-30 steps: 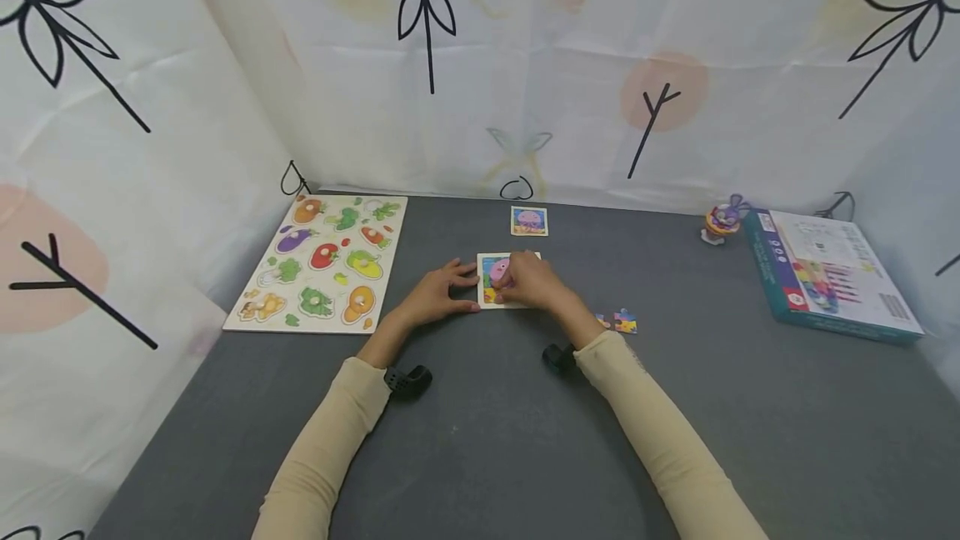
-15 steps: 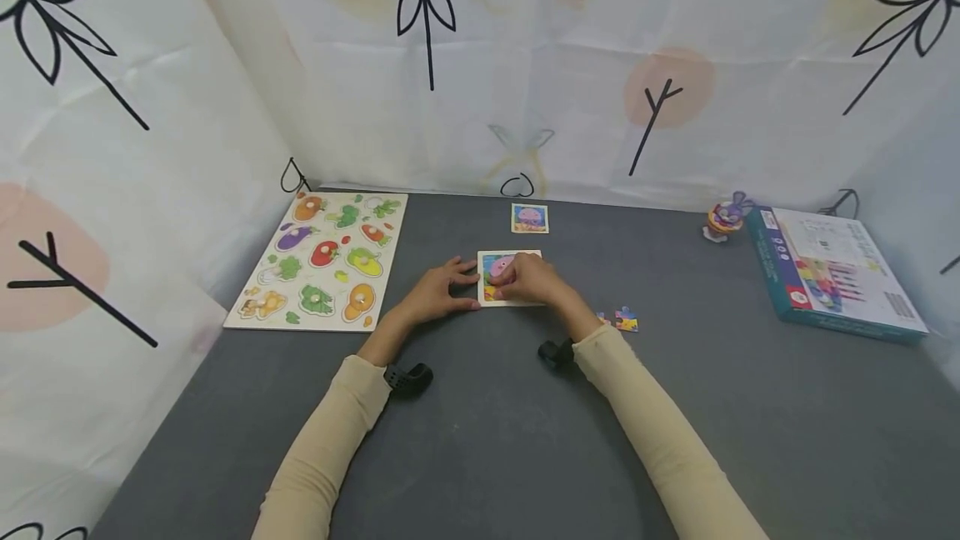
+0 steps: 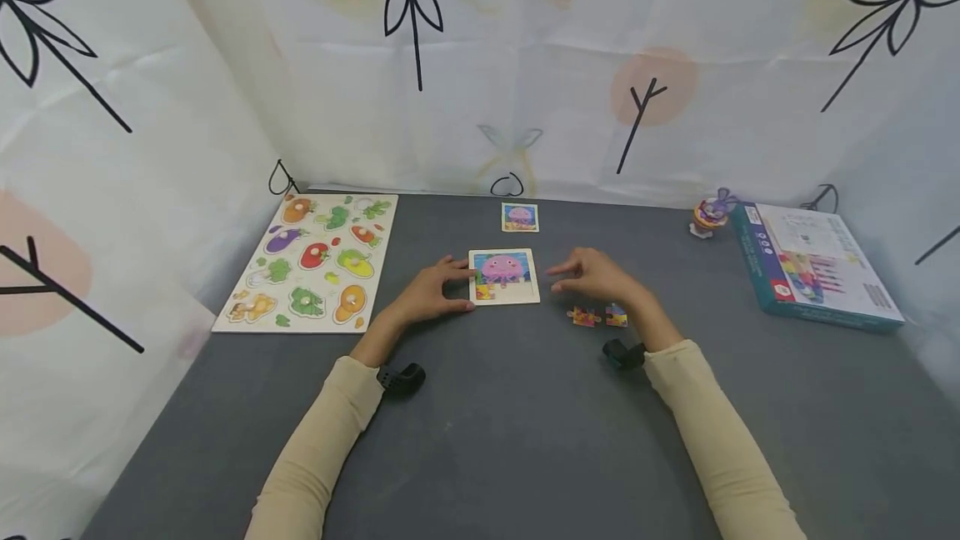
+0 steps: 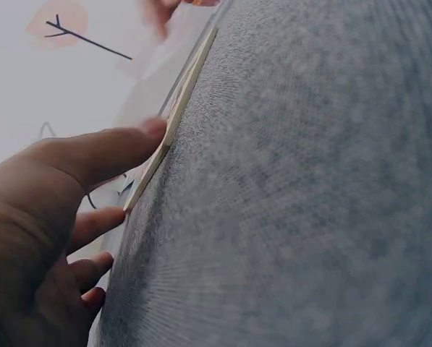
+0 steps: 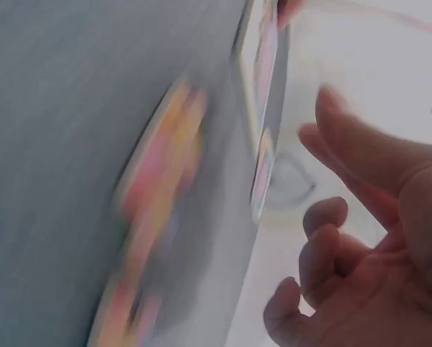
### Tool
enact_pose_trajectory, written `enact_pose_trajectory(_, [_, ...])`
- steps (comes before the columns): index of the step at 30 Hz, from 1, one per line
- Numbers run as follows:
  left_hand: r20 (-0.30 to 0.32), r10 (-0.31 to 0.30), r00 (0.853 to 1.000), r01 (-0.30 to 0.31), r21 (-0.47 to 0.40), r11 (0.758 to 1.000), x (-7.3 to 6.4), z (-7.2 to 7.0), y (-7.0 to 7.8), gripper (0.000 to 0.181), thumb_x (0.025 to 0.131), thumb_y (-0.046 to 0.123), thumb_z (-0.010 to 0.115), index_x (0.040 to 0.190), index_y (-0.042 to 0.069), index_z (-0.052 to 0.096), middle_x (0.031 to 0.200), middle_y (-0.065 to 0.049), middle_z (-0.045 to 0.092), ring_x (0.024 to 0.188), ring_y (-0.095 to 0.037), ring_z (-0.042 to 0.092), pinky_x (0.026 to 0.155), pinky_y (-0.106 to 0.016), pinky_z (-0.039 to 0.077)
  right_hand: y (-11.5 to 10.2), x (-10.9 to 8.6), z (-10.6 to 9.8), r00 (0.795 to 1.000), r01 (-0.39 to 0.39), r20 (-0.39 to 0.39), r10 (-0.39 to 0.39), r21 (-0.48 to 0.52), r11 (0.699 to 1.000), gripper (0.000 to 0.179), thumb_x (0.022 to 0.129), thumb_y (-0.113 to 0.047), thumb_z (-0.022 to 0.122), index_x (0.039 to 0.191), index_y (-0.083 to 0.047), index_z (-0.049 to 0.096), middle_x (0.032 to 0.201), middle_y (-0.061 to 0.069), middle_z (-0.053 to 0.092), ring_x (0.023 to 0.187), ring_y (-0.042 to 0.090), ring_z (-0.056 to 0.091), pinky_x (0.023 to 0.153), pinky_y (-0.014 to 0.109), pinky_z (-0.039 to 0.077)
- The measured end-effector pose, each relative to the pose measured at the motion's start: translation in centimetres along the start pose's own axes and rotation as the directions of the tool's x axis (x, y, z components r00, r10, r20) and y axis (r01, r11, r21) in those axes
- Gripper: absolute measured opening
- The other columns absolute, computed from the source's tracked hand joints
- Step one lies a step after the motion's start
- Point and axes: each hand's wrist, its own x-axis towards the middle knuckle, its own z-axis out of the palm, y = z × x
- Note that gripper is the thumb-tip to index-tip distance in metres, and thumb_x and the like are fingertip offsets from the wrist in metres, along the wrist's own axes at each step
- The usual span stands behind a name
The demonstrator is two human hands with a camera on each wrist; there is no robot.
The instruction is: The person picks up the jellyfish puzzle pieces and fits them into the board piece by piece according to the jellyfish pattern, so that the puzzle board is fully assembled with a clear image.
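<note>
A small jigsaw puzzle board (image 3: pixel 536 283) with a pink octopus picture lies flat on the grey table. My left hand (image 3: pixel 429 292) rests at its left side; in the left wrist view the thumb (image 4: pixel 125 150) lies along the board's edge and another fingertip touches its corner. To the right of the board, my right hand (image 3: pixel 597 275) hovers with nothing in it, index finger extended and the others loosely bent. Below that hand two loose puzzle pieces, one with knobs (image 3: pixel 584 317) and one by the wrist (image 3: pixel 617 316), lie on the table, blurred in the right wrist view.
Behind the board lies a small octopus picture card (image 3: pixel 520 217). A vegetable board (image 3: pixel 251 325) is at the left. At the right stand a small toy figure (image 3: pixel 711 213) and a flat box (image 3: pixel 825 265). Printed white cloth (image 3: pixel 570 123) encloses the table.
My right hand has lifted off the board and moved right, uncovering the octopus picture and the loose pieces. The left hand has stayed at the board's left side.
</note>
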Motion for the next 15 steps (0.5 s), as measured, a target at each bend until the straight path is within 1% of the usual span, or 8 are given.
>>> enact_pose_trajectory(2, [0.015,0.019,1.000,-0.019,0.017,1.000,-0.1,0.0,0.0,0.056,0.078,0.029,0.073,0.128,0.012,0.056,0.144,-0.017,0.038,0.137,-0.043,0.021,0.108,-0.058,0.019,0.9,-1.2,-0.8,1.000,-0.004,0.022,0.005,-0.031,1.000,0.034,0.079,-0.017,0.072,0.108,0.000,0.068,0.081,0.010,0.051,0.069,0.016,0.036,0.062,0.028,0.030])
enact_pose_trajectory(5, [0.038,0.029,0.999,-0.031,0.043,0.999,-0.2,0.1,-0.1,0.050,0.082,0.029,0.069,0.127,0.013,0.057,0.146,-0.017,0.033,0.138,-0.045,0.017,0.106,-0.062,0.016,2.1,-2.7,-1.4,0.999,0.008,0.040,-0.005,-0.075,0.997,0.031,0.075,-0.017,0.075,0.101,0.001,0.071,0.086,0.013,0.055,0.069,0.015,0.042,0.062,0.027,0.033])
enact_pose_trajectory(7, [0.042,0.031,0.999,-0.033,0.047,0.998,-0.2,0.2,-0.1,0.047,0.083,0.027,0.067,0.127,0.013,0.057,0.147,-0.018,0.032,0.138,-0.045,0.015,0.106,-0.062,0.015,2.5,-3.4,-1.5,0.999,0.011,0.043,-0.006,-0.130,0.991,0.031,0.072,-0.020,0.078,0.097,-0.001,0.073,0.085,0.013,0.056,0.070,0.015,0.043,0.061,0.026,0.033])
enact_pose_trajectory(9, [0.044,0.032,0.998,-0.034,0.043,0.998,-0.3,0.2,-0.1,0.047,0.084,0.027,0.067,0.127,0.013,0.057,0.147,-0.018,0.032,0.138,-0.045,0.015,0.105,-0.062,0.014,2.8,-4.0,-1.4,0.999,-0.012,0.040,0.019,-0.182,0.983,0.033,0.069,-0.025,0.080,0.095,-0.006,0.074,0.084,0.010,0.054,0.070,0.016,0.044,0.060,0.027,0.032])
enact_pose_trajectory(12, [0.049,0.039,0.998,-0.041,0.038,0.998,-0.2,0.3,0.0,0.047,0.085,0.026,0.066,0.128,0.013,0.056,0.147,-0.018,0.031,0.138,-0.045,0.014,0.105,-0.062,0.014,2.8,-4.5,-1.0,0.999,-0.047,0.012,0.052,-0.263,0.964,0.034,0.064,-0.032,0.082,0.092,-0.014,0.076,0.084,0.006,0.054,0.073,0.018,0.046,0.060,0.029,0.032])
enact_pose_trajectory(15, [0.061,0.042,0.997,-0.044,0.030,0.999,-0.1,0.4,0.2,0.047,0.085,0.025,0.065,0.129,0.013,0.055,0.148,-0.017,0.030,0.138,-0.045,0.013,0.106,-0.061,0.013,2.8,-4.8,-0.7,0.997,-0.072,-0.037,0.064,-0.287,0.955,0.030,0.063,-0.033,0.083,0.088,-0.019,0.077,0.085,0.004,0.056,0.076,0.019,0.051,0.062,0.032,0.035])
